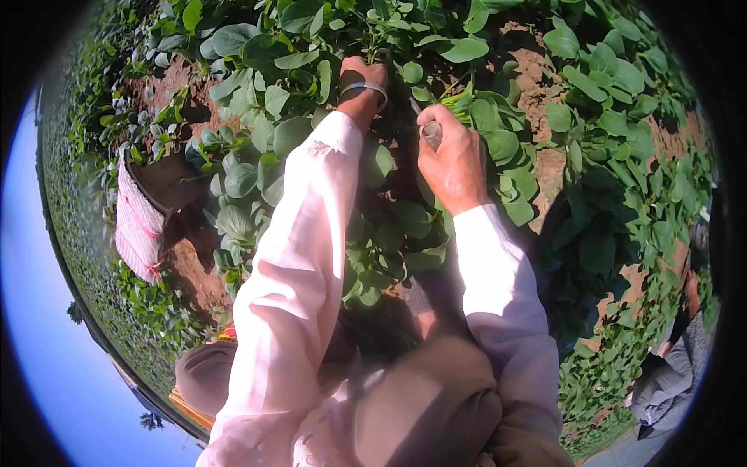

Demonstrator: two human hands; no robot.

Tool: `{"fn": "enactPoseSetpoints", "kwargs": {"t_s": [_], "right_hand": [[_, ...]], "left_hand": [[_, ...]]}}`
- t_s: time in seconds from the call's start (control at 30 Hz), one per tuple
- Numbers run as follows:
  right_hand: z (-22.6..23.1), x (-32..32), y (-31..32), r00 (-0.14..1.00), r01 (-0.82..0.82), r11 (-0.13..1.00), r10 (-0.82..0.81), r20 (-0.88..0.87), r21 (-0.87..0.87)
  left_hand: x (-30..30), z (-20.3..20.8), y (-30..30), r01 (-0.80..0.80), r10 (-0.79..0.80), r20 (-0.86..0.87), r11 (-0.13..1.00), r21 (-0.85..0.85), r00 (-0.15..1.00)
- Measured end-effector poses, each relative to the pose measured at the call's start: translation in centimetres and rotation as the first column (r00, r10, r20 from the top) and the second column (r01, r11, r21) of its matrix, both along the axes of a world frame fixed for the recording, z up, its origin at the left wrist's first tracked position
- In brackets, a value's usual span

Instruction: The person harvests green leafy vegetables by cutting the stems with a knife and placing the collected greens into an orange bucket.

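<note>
Hand tool [431,135] is in the right hand [454,163], just right of the row's middle, among leafy plants [498,140]. Thin dark end points away from the wearer and a bit left; long axis slants from the fist up-left, toward the left hand [363,73]. Right grip: fingers wrapped round the handle, closed. Pale-green stems [459,101] sit right beside that fist; can't tell if any are held.

Right forearm comes up from lower right, leaning left. Left arm reaches farther out, angled up-right, back of hand showing, band [363,87] at the wrist. Left fingertips are buried in foliage, so can't tell its grip.
</note>
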State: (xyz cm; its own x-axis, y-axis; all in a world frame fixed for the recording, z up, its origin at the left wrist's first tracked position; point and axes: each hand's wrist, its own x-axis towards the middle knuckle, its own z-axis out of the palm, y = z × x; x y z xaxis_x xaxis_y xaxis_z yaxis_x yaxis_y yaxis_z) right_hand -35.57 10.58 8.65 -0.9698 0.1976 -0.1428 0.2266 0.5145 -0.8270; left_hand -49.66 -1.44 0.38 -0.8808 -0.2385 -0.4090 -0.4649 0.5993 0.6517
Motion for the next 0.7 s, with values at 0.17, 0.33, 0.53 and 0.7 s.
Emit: {"fn": "enactPoseSetpoints", "kwargs": {"t_s": [0.17,0.33,0.53,0.7], "right_hand": [[-1.3,-1.1,-1.0,0.999,0.051,0.999,-0.051,0.004,0.012],[-2.6,-3.1,-2.3,0.990,0.141,0.984,-0.138,0.038,-0.108],[-0.7,0.6,2.1,0.994,0.110,0.979,-0.105,0.041,-0.173],[-0.7,2.3,0.4,0.997,-0.055,0.985,0.062,0.036,-0.164]], "left_hand": [[-0.4,-1.0,0.6,-0.069,0.063,-0.077,0.994,-0.079,0.995],[0.5,-2.3,-1.3,-0.015,0.064,-0.324,0.988,0.152,0.944],[7.1,4.5,-3.3,-0.413,0.551,0.144,0.402,0.817,0.822],[8.6,2.2,-5.4,-0.364,0.468,-0.030,0.725,0.584,0.883]]}}
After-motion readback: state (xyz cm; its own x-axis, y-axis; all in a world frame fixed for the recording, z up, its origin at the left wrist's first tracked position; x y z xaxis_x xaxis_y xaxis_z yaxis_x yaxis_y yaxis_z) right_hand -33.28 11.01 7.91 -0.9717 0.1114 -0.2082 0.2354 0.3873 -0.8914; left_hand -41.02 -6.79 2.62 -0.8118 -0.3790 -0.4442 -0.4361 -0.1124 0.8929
